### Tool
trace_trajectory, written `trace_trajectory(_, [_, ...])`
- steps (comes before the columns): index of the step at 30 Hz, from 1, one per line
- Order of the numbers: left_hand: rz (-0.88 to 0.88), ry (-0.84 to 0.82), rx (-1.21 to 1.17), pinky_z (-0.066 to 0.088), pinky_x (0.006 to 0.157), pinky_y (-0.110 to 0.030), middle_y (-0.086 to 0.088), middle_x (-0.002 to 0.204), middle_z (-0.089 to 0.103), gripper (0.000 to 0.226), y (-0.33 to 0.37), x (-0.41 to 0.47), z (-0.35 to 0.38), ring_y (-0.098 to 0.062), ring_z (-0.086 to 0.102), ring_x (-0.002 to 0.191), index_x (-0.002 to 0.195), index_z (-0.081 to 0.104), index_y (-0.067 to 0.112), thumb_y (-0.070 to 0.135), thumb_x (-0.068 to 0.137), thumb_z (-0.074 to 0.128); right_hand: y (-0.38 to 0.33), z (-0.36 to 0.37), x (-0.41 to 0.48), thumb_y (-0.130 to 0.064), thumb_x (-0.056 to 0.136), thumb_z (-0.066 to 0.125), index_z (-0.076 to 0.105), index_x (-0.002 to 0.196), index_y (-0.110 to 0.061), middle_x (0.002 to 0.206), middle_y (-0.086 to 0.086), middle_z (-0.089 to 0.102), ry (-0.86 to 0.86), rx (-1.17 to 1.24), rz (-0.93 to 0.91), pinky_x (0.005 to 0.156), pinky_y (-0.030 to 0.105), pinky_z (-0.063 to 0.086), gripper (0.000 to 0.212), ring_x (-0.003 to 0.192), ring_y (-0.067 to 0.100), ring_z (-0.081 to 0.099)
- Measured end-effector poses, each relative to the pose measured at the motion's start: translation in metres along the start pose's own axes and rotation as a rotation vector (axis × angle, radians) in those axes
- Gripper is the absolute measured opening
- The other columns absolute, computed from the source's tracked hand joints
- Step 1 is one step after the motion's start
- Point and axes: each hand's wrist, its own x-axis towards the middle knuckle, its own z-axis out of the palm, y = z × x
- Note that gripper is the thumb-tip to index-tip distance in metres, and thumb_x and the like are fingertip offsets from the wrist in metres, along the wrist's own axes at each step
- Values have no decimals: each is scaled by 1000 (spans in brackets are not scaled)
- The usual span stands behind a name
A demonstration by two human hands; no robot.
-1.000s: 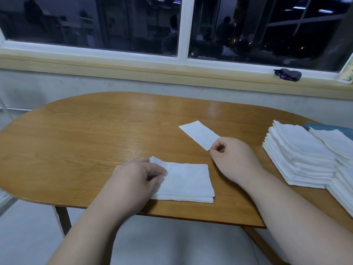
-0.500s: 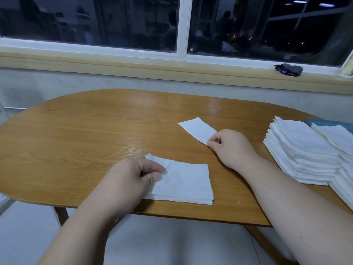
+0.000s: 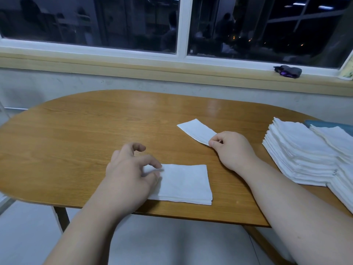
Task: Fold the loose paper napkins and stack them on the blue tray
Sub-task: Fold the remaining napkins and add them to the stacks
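The right hand (image 3: 234, 151) is closed in a pinch: thumb and curled forefinger clamp the near end of the folded napkin (image 3: 196, 130), a narrow white strip lying flat on the wooden table (image 3: 76, 140), angled away to the left.

The left hand (image 3: 129, 175) covers the left edge of the square napkin (image 3: 186, 183), which lies flat near the table's front edge with layered edges showing along its near side. Forefinger and thumb meet at the napkin's far-left corner with white paper between them; the remaining fingers are raised and loosely curled.

The 2 napkins lie apart, with bare table between them.

At the right, 2 napkin stacks (image 3: 299, 150) sit side by side. The blue tray (image 3: 322, 123) shows only as an edge behind them; whether both stacks rest on it cannot be determined.

A dark object (image 3: 288, 72) lies on the window sill (image 3: 172, 71).
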Motion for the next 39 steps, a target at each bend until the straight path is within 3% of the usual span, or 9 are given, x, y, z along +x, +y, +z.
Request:
trace_trajectory(13, [15, 19, -8, 31, 103, -34, 30, 110, 39, 8, 4, 0, 0, 0, 27, 107, 94, 68, 43, 40, 91, 61, -3, -8, -12, -21, 85, 58, 72, 70, -21, 75, -8, 71, -10, 62, 118, 60, 32, 51, 20, 69, 11, 63])
trace_trajectory(18, [29, 31, -10, 33, 102, -36, 29, 109, 41, 10, 4, 1, 0, -1, 29, 108, 97, 68, 41, 40, 91, 60, -7, -15, -19, -26, 97, 48, 60, 84, -29, 77, -10, 64, 85, 79, 34, 56, 27, 39, 18, 70, 10, 58])
trace_trajectory(21, [35, 37, 1, 34, 103, -36, 27, 110, 43, 14, 3, 2, 1, -2, 31, 107, 102, 67, 41, 42, 90, 60, -12, -21, -25, -28, 102, 43, 55, 89, -28, 76, -8, 62, 132, 119, -26, 57, 32, 43, 18, 69, 13, 57])
trace_trajectory(28, [73, 34, -63, 35, 109, -38, 28, 126, 42, 47, 5, 0, -3, -2, 30, 123, 135, 47, 49, 54, 88, 51, -36, -45, -49, -24, 103, 46, 52, 87, -31, 75, -4, 58, 161, 256, -237, 64, 25, 40, 18, 72, 10, 52])
trace_trajectory(31, [110, 29, -146, 29, 109, -24, 37, 126, 36, 59, 9, -2, -6, 6, 28, 128, 145, 30, 54, 57, 89, 48, -55, -63, -59, -28, 99, 48, 54, 90, -32, 80, -4, 60, 62, 423, -360, 70, 40, 46, 12, 74, 15, 55])
trace_trajectory(34, [95, -5, -419, 34, 90, -3, 41, 126, 45, 65, 18, -5, -9, 21, 42, 119, 142, 20, 64, 58, 86, 51, -68, -77, -69, -20, 101, 51, 57, 91, -18, 73, -8, 60, -127, 734, -386, 62, 25, 48, 11, 68, 9, 55])
trace_trajectory(36, [69, -35, -626, 46, 90, -19, 21, 110, 68, 66, 20, -8, -12, 1, 63, 104, 138, 23, 69, 55, 85, 59, -71, -78, -74, -13, 102, 47, 56, 90, -10, 72, -3, 60, -201, 840, -316, 57, 22, 48, 15, 64, 12, 56])
trace_trajectory(38, [36, -38, -683, 51, 92, -48, -13, 105, 67, 63, 19, -9, -16, -33, 63, 99, 132, 30, 74, 49, 87, 68, -68, -69, -77, -11, 103, 45, 57, 89, -7, 70, 5, 60, -217, 853, -202, 53, 28, 47, 19, 59, 18, 54])
trace_trajectory(39, [19, -29, -690, 52, 91, -49, -16, 100, 66, 62, 18, -10, -19, -38, 62, 96, 128, 35, 74, 43, 87, 69, -65, -62, -78, -11, 104, 45, 58, 90, -5, 68, 8, 60, -215, 841, -131, 51, 30, 45, 20, 55, 20, 53])
